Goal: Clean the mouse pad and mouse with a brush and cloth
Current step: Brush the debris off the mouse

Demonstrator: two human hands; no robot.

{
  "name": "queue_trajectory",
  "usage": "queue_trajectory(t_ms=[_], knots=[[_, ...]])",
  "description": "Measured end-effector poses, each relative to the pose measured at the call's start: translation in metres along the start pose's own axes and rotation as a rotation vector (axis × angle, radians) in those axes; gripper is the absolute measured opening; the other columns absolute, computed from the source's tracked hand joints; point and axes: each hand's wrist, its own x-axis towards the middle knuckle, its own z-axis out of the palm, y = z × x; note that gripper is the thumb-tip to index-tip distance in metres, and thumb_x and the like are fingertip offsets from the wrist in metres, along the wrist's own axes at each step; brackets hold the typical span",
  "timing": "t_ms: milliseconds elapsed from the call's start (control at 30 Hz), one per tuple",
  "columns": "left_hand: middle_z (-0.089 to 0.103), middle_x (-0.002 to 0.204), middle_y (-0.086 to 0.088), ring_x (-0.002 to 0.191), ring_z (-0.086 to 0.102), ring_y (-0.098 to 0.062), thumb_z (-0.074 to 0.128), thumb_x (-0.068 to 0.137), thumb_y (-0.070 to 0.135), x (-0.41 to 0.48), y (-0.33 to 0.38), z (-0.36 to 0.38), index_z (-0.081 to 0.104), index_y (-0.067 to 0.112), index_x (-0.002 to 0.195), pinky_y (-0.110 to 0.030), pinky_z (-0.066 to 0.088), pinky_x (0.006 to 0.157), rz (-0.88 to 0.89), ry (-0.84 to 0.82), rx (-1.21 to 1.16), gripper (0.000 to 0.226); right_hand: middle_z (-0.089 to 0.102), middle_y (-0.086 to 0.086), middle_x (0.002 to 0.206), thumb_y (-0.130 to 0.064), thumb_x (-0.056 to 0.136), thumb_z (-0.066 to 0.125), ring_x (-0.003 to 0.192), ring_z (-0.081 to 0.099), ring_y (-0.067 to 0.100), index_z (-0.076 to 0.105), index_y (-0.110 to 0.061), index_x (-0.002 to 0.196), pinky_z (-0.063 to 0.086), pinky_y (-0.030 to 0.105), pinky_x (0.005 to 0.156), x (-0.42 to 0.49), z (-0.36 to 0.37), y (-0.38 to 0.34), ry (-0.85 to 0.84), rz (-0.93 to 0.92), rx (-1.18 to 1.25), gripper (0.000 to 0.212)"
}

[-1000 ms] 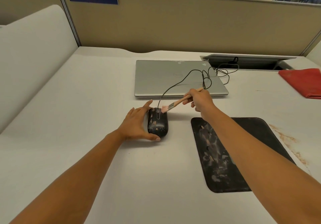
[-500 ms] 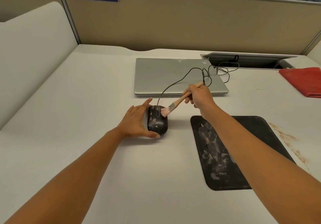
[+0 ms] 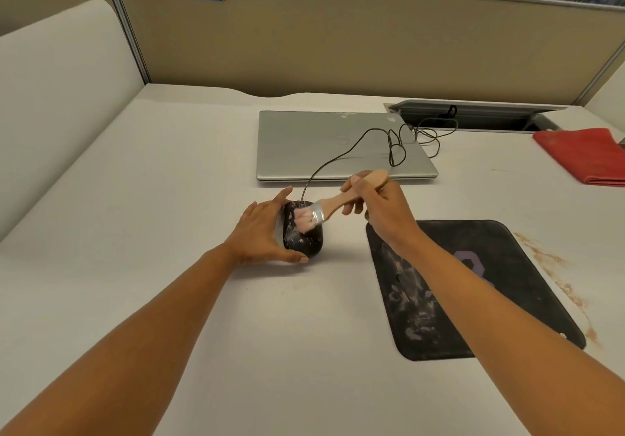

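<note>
R hand (image 3: 378, 205) gripped wooden-handled brush (image 3: 338, 207), pink bristles on speckled black mouse (image 3: 302, 232); L hand (image 3: 262, 232) cupped mouse's left side w/ thumb & fingers. Smeared black pad (image 3: 527, 266) lay just right of grip.

Black mouse (image 3: 303, 232) speckled pale; black mouse pad (image 3: 527, 273) smeared whitish; red cloth (image 3: 586, 155); silver laptop (image 3: 311, 145)

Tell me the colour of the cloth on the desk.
Red; the cloth shows best in the head view.
</note>
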Motion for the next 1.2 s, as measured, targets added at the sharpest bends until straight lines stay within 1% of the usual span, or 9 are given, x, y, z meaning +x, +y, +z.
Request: queue_trajectory(t_ms=[100, 267, 433, 633, 800, 867, 1033, 1133, 1200], knots=[[0.037, 0.145, -0.001, 0.133, 0.031, -0.022, 0.053, 0.037, 0.080, 0.001, -0.001, 0.001, 0.003, 0.026, 0.147, -0.043, 0.014, 0.116, 0.004, 0.009, -0.002, 0.133, 0.058, 0.002, 0.066, -0.010, 0.097, 0.040, 0.054, 0.055, 0.001, 0.060, -0.012, 0.076, 0.044, 0.012, 0.054, -0.008, -0.006, 0.006, -0.059, -0.015, -0.012, 0.029], [0.038, 0.144, 0.000, 0.132, 0.033, -0.021, 0.054, 0.038, 0.081, 0.000, -0.003, 0.002, 0.005, 0.026, 0.147, -0.044, 0.016, 0.115, 0.011, 0.023, -0.012, 0.131, 0.058, 0.000, 0.069, -0.010, 0.096, 0.042, 0.054, 0.058, 0.001, 0.059, -0.017, 0.074, 0.044, 0.009, 0.052, -0.015, -0.018, 0.006, -0.002, -0.064, -0.024, 0.029], [0.039, 0.144, 0.000, 0.131, 0.034, -0.022, 0.054, 0.040, 0.077, 0.002, -0.005, 0.003, 0.005, 0.024, 0.147, -0.044, 0.018, 0.114, 0.017, 0.021, 0.002, 0.129, 0.063, 0.000, 0.075, -0.008, 0.095, 0.043, 0.059, 0.061, 0.003, 0.060, -0.019, 0.077, 0.047, 0.012, 0.055, -0.024, -0.006, 0.005, -0.153, -0.085, -0.036, 0.027], [0.038, 0.144, -0.001, 0.132, 0.033, -0.022, 0.053, 0.038, 0.081, 0.002, -0.005, 0.004, 0.005, 0.025, 0.147, -0.044, 0.015, 0.115, 0.025, 0.019, -0.005, 0.132, 0.059, -0.001, 0.074, -0.010, 0.095, 0.044, 0.056, 0.060, 0.000, 0.058, -0.021, 0.075, 0.047, 0.008, 0.055, -0.023, -0.021, 0.004, -0.012, -0.086, -0.050, 0.027], [0.034, 0.147, -0.001, 0.136, 0.029, -0.021, 0.055, 0.037, 0.081, 0.001, -0.005, 0.003, 0.000, 0.027, 0.147, -0.044, 0.010, 0.117, 0.021, -0.007, -0.014, 0.134, 0.062, -0.003, 0.075, -0.012, 0.095, 0.044, 0.060, 0.061, 0.004, 0.060, -0.022, 0.077, 0.049, 0.012, 0.058, -0.022, -0.010, 0.004, -0.116, -0.084, -0.063, 0.026], [0.031, 0.149, 0.000, 0.139, 0.024, -0.019, 0.058, 0.034, 0.079, 0.002, -0.004, 0.000, -0.005, 0.027, 0.147, -0.042, 0.004, 0.117, 0.012, -0.047, -0.042, 0.139, 0.059, -0.002, 0.071, -0.010, 0.096, 0.043, 0.057, 0.059, 0.006, 0.059, -0.020, 0.073, 0.049, 0.015, 0.056, -0.020, -0.011, 0.003, -0.074, -0.045, -0.028, 0.029], [0.028, 0.151, 0.004, 0.140, 0.019, -0.018, 0.073, 0.043, 0.061, 0.004, -0.006, -0.010, -0.004, 0.034, 0.146, -0.042, 0.005, 0.118, -0.059, -0.136, -0.300, 0.131, 0.061, -0.002, 0.066, -0.013, 0.097, 0.042, 0.054, 0.059, -0.001, 0.060, -0.016, 0.078, 0.041, 0.007, 0.049, -0.012, -0.007, -0.008, 0.039, -0.097, 0.049, 0.026], [0.031, 0.148, 0.006, 0.139, 0.023, -0.015, 0.069, 0.063, 0.037, 0.003, -0.008, -0.010, 0.007, 0.035, 0.146, -0.043, 0.016, 0.117, -0.097, -0.118, -0.586, 0.104, 0.063, -0.002, 0.066, -0.014, 0.097, 0.042, 0.055, 0.058, -0.003, 0.063, -0.011, 0.082, 0.039, 0.006, 0.047, -0.014, 0.002, -0.007, -0.042, -0.071, -0.006, 0.026], [0.036, 0.142, 0.008, 0.138, 0.026, -0.013, 0.063, 0.065, 0.027, 0.002, -0.007, -0.009, 0.014, 0.031, 0.145, -0.037, 0.019, 0.116, -0.101, -0.101, -0.673, 0.094, 0.061, 0.000, 0.066, -0.013, 0.097, 0.041, 0.052, 0.057, -0.001, 0.062, -0.011, 0.077, 0.041, 0.007, 0.049, -0.016, 0.003, -0.002, -0.106, -0.018, -0.027, 0.030]])
